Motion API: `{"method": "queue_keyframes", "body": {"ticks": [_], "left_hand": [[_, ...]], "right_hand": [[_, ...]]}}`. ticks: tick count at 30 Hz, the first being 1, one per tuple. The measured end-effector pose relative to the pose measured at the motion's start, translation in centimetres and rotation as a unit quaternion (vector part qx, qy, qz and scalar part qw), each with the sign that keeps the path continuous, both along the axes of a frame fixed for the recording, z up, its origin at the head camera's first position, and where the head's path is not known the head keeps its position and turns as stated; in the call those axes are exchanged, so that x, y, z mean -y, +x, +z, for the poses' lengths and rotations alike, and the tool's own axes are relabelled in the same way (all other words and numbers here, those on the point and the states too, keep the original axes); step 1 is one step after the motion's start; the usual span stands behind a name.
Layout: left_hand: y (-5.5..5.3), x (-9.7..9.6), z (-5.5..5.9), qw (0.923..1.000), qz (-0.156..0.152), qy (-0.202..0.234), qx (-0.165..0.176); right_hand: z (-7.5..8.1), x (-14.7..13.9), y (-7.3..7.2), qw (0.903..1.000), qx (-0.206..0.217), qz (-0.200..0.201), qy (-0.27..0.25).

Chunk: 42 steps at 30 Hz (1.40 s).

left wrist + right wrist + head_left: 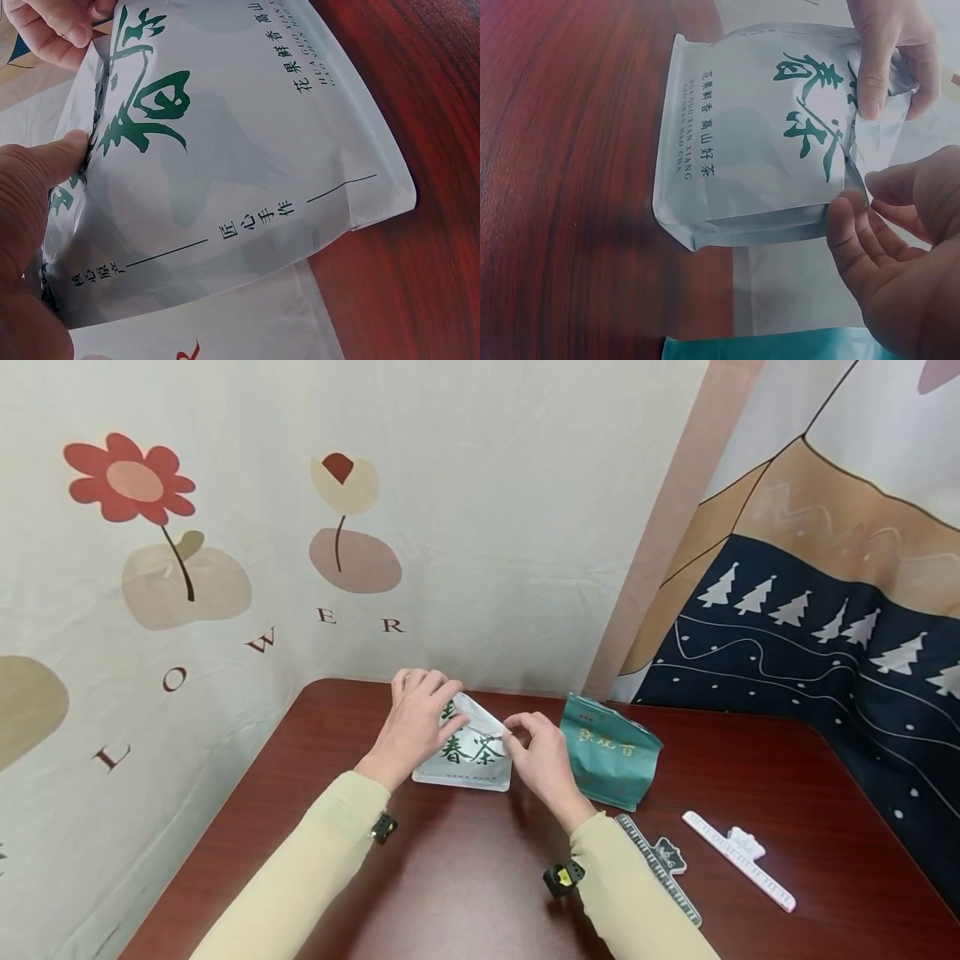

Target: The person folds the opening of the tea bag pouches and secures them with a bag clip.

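A white tea bag [468,766] with large green characters stands on the table, its top folded over toward the front. My left hand [417,720] grips the upper left of the bag; in the left wrist view the thumb [64,157] presses along the creased top edge. At the upper right corner, my right hand [542,758] pinches the fold between thumb and fingers, which the right wrist view shows close up on the folded edge of the bag [765,150]. A teal tea bag [611,762] with gold characters stands just right of the right hand.
On the reddish-brown table [450,868], a dark ruler-shaped clip [654,860] lies beside the right sleeve. Farther right lies a white ruler-shaped clip [738,862]. Behind the table's back edge hangs a printed cloth [487,568] with flowers and letters.
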<state>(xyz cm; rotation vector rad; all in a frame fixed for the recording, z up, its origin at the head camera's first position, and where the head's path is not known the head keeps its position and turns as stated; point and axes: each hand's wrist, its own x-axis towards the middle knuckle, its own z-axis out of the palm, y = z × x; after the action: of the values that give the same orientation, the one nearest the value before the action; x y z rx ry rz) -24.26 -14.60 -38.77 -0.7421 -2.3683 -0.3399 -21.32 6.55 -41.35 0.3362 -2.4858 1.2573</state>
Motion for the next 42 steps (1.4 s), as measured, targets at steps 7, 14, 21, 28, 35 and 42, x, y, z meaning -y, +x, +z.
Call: {"method": "queue_keyframes", "body": {"ticks": [7,14,21,28,35,42], "left_hand": [[0.0,0.0,-0.1,1.0,-0.001,-0.003,-0.003],[-0.1,0.1,-0.2,1.0,0.001,-0.005,-0.001],[-0.2,0.1,-0.3,1.0,0.004,-0.008,-0.001],[0.0,0.0,-0.1,1.0,0.001,-0.006,-0.002],[-0.1,0.0,-0.2,1.0,0.001,-0.007,-0.006],[-0.2,0.0,-0.3,0.9999,0.005,-0.009,0.002]], "right_hand": [[0.1,-0.8,0.6,0.9998,0.005,0.014,0.013],[0.4,-2.0,1.5,0.9982,0.041,0.024,0.037],[0.6,-3.3,2.2,0.9963,0.049,0.031,0.063],[0.9,-4.5,2.9,0.9948,0.056,0.032,0.079],[0.9,-5.7,3.5,0.9931,0.057,0.039,0.095],[0.8,-7.0,4.0,0.9919,0.051,0.043,0.109]]}}
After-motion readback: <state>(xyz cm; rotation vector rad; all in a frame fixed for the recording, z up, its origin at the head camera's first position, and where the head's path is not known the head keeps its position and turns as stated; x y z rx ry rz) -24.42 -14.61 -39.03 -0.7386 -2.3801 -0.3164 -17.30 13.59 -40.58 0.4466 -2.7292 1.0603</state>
